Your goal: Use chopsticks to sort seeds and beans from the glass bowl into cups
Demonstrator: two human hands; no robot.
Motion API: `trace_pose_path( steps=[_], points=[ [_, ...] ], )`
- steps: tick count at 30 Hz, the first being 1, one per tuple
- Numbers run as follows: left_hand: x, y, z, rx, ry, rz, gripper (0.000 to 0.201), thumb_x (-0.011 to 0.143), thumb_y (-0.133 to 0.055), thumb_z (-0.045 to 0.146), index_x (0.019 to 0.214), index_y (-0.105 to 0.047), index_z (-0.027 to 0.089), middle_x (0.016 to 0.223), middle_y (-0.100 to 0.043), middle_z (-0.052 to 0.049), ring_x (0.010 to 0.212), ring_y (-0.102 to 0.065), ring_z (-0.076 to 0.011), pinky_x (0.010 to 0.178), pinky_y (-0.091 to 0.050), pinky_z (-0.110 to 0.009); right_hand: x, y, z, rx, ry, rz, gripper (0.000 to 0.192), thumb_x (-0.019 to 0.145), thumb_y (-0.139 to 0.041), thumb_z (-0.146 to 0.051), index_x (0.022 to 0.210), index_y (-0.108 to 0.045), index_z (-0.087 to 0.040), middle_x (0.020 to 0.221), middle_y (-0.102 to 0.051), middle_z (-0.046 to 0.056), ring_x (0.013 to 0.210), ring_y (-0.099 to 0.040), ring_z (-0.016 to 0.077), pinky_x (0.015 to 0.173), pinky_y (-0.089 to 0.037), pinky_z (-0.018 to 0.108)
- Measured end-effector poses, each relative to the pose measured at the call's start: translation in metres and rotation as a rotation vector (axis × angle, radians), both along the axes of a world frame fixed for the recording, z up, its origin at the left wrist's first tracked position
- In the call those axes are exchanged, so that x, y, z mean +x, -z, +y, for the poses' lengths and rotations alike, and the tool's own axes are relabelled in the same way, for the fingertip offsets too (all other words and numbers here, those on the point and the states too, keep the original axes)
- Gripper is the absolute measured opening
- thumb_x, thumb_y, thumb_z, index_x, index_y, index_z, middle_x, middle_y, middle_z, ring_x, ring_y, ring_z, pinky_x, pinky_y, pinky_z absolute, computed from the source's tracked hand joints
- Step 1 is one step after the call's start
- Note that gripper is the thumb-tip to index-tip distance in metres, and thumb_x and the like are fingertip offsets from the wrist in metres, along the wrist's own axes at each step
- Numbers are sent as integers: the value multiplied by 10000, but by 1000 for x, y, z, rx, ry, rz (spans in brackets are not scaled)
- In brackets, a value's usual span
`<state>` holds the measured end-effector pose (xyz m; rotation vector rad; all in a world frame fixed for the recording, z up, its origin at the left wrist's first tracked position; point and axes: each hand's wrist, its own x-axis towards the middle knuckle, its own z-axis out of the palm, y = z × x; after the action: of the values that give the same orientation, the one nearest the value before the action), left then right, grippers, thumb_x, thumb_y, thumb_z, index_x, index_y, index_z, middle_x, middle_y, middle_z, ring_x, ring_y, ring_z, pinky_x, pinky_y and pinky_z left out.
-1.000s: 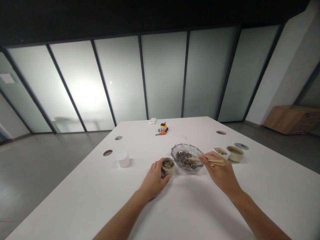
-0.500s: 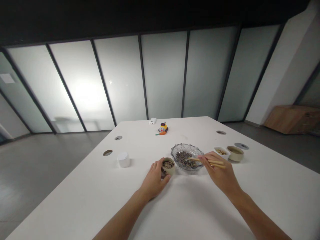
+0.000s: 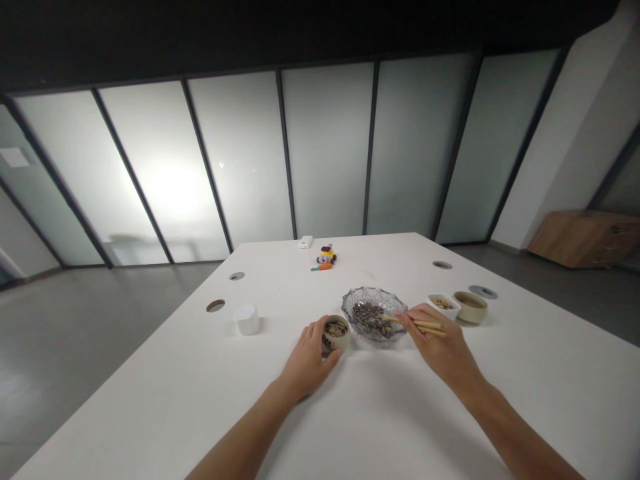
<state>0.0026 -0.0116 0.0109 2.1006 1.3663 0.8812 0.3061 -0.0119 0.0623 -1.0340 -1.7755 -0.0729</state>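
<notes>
My left hand (image 3: 311, 357) curls round a small beige cup (image 3: 343, 341) on the table, thumb in front and fingers at its left side. Striped seeds, like sunflower seeds (image 3: 336, 329), lie inside that cup. Just right of it stands a clear glass bowl (image 3: 397, 301) holding many dark striped seeds (image 3: 367, 317). My right hand (image 3: 440, 340) grips a pair of wooden chopsticks (image 3: 427, 325) over the bowl's right rim. Their tips reach down to the seeds; whether a seed sits between them I cannot tell.
Beyond my right hand are a white dish (image 3: 453, 311) with pale nuts or seeds and a beige bowl (image 3: 471, 308). A white container (image 3: 247, 320) stands left. Farther back are an orange carrot-shaped object (image 3: 323, 267), a yellow toy vehicle (image 3: 327, 254) and a white box (image 3: 305, 242).
The chopstick tips have shifted slightly to the right within the glass bowl. My left hand and the cup have stayed where they were.
</notes>
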Motion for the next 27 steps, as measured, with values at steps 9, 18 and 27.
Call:
trace_pose_path(
  steps=[9, 18, 27],
  points=[
    [0, 2, 0, 0, -4, 10, 765, 969, -714, 326, 1678, -456, 205, 1678, -580, -173, 1584, -516, -350, 1372, -385, -529, 0, 2, 1, 17, 28, 25, 527, 1147, -597, -629, 811, -774, -263, 789, -747, 40, 688, -731, 213, 673, -603, 347],
    [0, 0, -1, 7, -5, -6, 760, 955, -728, 333, 1666, -479, 230, 1663, -599, -161, 1568, -536, -354, 1364, -398, -536, -4, -10, -7, 94, 27, 177, 466, 1137, -650, -579, 839, -820, -265, 823, -807, 50, 746, -761, 218, 718, -612, 346],
    [-1, 3, 0, 21, -4, -5, 765, 962, -726, 314, 1677, -464, 252, 1681, -589, -145, 1573, -530, -343, 1359, -405, -526, -23, -10, -17, -21, -122, 251, 472, 1130, -640, -624, 883, -845, -278, 864, -826, 47, 778, -787, 216, 703, -624, 318]
  ],
)
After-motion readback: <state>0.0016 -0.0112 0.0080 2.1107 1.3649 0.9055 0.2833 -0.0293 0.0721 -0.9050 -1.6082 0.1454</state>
